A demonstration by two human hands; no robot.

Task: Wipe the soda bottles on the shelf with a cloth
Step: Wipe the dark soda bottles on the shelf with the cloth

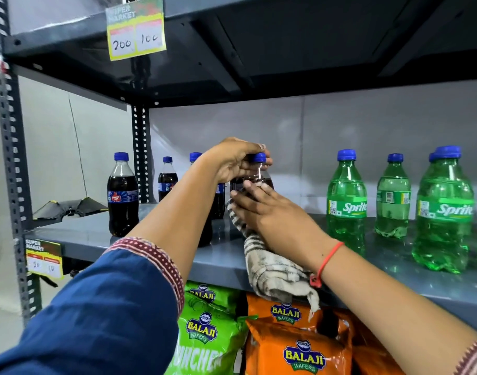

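Dark cola bottle (255, 180) upright on the grey shelf (96, 234), blue cap up, long axis vertical, between other cola bottles (122, 196) to the left and green Sprite bottles (346, 201) to the right. Left hand (234, 161) with fingers closed round its neck and cap. Right hand (272, 212) pressing a striped cloth (269, 263) against the bottle's body, fingers curled on the cloth, loose end trailing over the shelf edge.

We see glossy clear-plastic cola bottles (122, 196), shiny green plastic Sprite bottles (346, 201), a coarse woven striped cloth (269, 263), and a smooth painted-metal shelf (102, 234).
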